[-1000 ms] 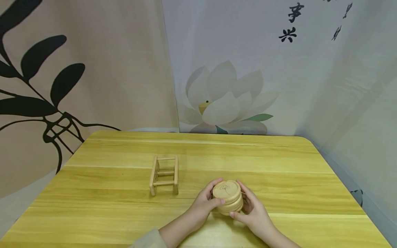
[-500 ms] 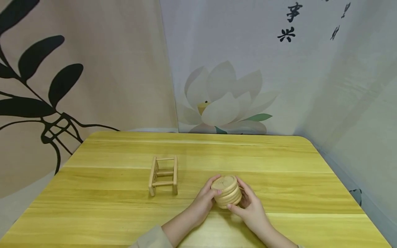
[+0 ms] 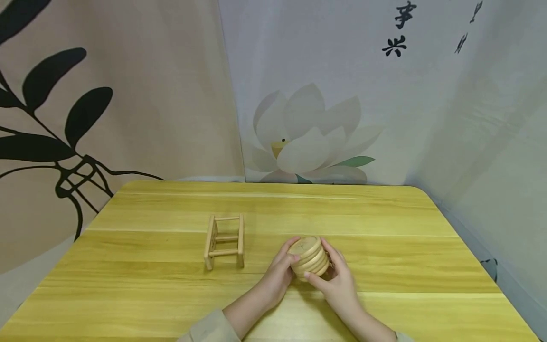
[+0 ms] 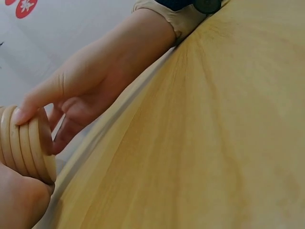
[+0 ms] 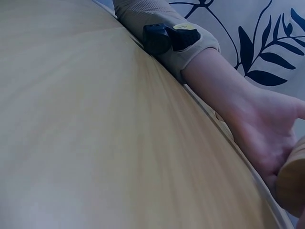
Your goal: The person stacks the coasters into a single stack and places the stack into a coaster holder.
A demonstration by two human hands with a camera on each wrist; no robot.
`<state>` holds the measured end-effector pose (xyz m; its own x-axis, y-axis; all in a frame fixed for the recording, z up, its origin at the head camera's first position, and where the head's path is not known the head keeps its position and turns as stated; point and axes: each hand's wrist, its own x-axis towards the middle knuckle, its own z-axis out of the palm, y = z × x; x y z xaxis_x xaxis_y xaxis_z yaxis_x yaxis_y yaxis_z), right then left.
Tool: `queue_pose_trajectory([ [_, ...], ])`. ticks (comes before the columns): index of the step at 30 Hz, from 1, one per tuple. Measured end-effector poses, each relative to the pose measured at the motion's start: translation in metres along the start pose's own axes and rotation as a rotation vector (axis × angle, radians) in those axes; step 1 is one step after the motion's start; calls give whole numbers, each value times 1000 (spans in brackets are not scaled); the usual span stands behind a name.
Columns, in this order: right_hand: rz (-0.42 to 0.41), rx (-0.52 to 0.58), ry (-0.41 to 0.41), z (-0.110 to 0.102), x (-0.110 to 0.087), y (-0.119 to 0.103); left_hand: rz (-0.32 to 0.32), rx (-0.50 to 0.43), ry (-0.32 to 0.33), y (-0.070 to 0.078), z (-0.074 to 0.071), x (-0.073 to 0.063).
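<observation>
A stack of several round wooden coasters, the top one bearing a faint line drawing, is held tilted between both hands, near the front middle of the table. My left hand grips the stack from the left, thumb on the near side by the top coaster. From the right, my right hand grips the lower coasters, its thumb in front. The left wrist view shows the coasters edge-on with the right hand curled round them. In the right wrist view the left hand supports the stack's underside.
A small wooden rack with rod crossbars stands on the table to the left of the hands. Behind the table hangs a printed cloth with leaves, a lotus and characters.
Both hands have lifted the coaster stack slightly up and to the left, tilting it further so more of its edges show. The rack has stayed put.
</observation>
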<state>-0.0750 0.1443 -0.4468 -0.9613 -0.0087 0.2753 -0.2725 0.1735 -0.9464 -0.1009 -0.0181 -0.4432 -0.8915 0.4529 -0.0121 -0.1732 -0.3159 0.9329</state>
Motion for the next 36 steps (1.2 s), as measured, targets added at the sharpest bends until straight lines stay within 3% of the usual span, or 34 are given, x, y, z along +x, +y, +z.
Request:
queue_pose_trajectory([
  [10,10,38,31,13,2,-2,32,-27,22,0,-4,1],
  [27,-1,-48,31,9,0,-6,7,-90,-55,1,-8,-1],
  [36,-57,-71,14,7,-1,-9,-11,-81,-63,2,-13,0],
])
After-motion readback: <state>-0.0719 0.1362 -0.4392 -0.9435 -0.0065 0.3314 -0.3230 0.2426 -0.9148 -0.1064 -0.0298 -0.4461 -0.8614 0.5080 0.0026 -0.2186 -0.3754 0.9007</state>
